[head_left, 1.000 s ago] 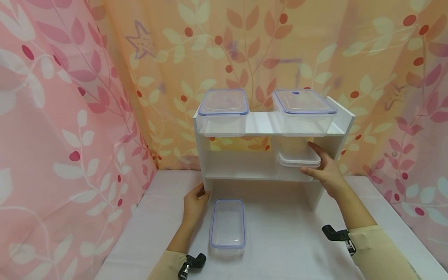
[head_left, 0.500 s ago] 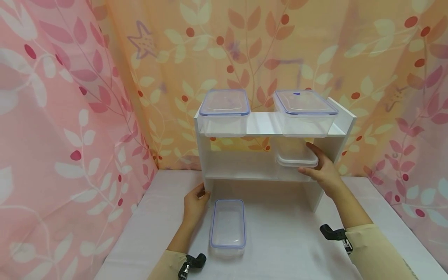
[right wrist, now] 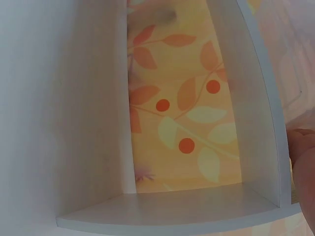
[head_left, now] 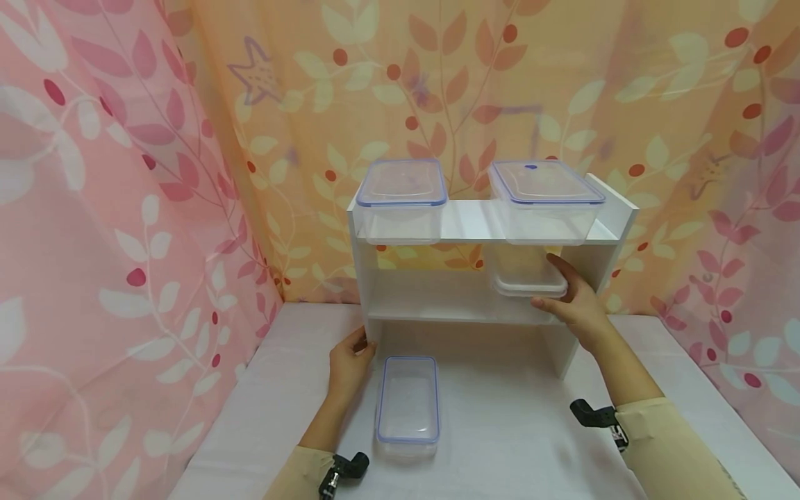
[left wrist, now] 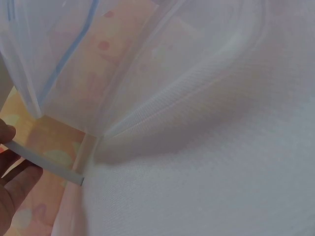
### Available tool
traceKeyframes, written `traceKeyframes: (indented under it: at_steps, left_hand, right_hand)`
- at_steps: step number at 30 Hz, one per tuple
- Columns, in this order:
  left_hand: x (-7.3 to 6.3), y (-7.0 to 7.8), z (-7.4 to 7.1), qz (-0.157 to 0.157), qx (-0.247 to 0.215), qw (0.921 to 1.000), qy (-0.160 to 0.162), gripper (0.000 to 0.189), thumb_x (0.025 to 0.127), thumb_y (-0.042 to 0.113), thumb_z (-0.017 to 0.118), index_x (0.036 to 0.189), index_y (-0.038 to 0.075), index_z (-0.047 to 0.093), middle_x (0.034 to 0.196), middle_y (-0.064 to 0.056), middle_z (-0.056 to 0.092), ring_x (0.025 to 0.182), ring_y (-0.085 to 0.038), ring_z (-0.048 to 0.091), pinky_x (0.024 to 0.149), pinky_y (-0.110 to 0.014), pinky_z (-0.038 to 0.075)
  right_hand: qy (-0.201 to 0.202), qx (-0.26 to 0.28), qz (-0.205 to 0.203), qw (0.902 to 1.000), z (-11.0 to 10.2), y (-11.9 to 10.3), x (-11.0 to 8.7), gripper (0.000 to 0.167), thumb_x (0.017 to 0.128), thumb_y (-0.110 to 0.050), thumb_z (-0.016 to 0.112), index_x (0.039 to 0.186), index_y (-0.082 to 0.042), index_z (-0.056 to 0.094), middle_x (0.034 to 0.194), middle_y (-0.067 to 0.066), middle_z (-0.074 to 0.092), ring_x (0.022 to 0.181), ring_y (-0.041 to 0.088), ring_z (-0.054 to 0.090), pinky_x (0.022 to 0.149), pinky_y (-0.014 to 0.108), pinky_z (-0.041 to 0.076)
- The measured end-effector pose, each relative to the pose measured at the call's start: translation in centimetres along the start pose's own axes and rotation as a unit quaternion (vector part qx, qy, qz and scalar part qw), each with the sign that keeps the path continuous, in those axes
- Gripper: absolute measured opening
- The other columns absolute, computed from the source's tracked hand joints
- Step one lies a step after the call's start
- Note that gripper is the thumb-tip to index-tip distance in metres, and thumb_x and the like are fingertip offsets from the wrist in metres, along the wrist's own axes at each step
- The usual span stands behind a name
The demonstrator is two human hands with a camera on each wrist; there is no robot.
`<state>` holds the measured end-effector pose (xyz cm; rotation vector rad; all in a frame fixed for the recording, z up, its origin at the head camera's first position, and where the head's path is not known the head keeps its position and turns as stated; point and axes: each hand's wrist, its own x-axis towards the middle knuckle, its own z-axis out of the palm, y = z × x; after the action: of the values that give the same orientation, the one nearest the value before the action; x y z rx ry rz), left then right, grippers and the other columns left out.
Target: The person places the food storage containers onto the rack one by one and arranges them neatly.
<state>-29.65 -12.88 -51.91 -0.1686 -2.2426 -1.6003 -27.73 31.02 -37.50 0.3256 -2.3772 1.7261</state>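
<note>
In the head view, a clear food container with a whitish lid [head_left: 528, 272] sits on the middle level of a white two-level shelf [head_left: 431, 298], towards its right end. My right hand [head_left: 581, 309] grips this container at its right side, thumb in front and fingers reaching behind. My left hand [head_left: 348, 364] pinches the lower left side panel of the shelf; the left wrist view shows thumb and fingers [left wrist: 22, 184] on either side of the panel edge [left wrist: 47, 164]. Only part of the right hand [right wrist: 304, 172] shows in the right wrist view, beyond a shelf board.
Two clear containers with blue-rimmed lids, a left one [head_left: 400, 184] and a larger right one [head_left: 546, 182], stand on the top level. Another blue-rimmed container [head_left: 407, 403] lies on the white tabletop [head_left: 494, 430] in front of the shelf. Patterned curtains [head_left: 300, 104] surround the table.
The right hand and the white-lidded container have shifted slightly left and a little back into the shelf. The left hand stays on the side panel.
</note>
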Motion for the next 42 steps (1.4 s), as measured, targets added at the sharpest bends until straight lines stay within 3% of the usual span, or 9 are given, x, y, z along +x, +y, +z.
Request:
traceKeyframes:
  at_steps: [5,16,33,42]
  left_hand:
    - [0.03,-0.07,-0.02,-0.001,0.002,1.0000,0.003,0.040,0.093,0.009,0.073,0.132,0.000,0.068,0.114,-0.015,0.076,0.100,-0.026,0.073,0.082,-0.032,0.060]
    - [0.05,-0.02,0.02,-0.005,0.004,1.0000,0.003,0.040,0.093,0.009,0.074,0.132,0.003,0.068,0.115,-0.015,0.076,0.101,-0.026,0.073,0.084,-0.035,0.060]
    - [0.15,-0.40,0.21,0.003,0.007,1.0000,0.005,0.041,0.092,0.010,0.074,0.132,0.002,0.068,0.116,-0.011,0.076,0.101,-0.026,0.074,0.085,-0.038,0.061]
    - [0.19,-0.39,0.19,-0.001,0.010,0.9999,0.004,0.041,0.092,0.010,0.074,0.132,0.004,0.068,0.117,-0.010,0.076,0.101,-0.025,0.074,0.086,-0.039,0.060]
  right_hand:
    - [-0.006,0.004,-0.007,0.9999,-0.04,0.31,-0.02,0.094,0.091,-0.008,0.076,0.164,-0.025,0.020,0.159,0.016,0.025,0.128,0.022,0.038,0.091,0.008,0.044]
    - [-0.024,-0.005,-0.005,0.9997,-0.49,0.22,-0.19,0.097,0.091,-0.009,0.076,0.165,-0.025,0.016,0.165,0.016,0.019,0.136,0.028,0.031,0.092,0.007,0.042]
    - [-0.034,-0.007,-0.011,0.9993,-0.57,0.57,-0.44,0.102,0.090,-0.006,0.077,0.166,-0.020,0.011,0.164,0.019,0.018,0.131,0.029,0.037,0.090,0.009,0.047]
    - [-0.038,-0.003,-0.018,0.9991,-0.56,0.59,-0.35,0.102,0.089,-0.003,0.076,0.166,-0.017,0.011,0.162,0.019,0.020,0.128,0.024,0.039,0.091,0.009,0.047]
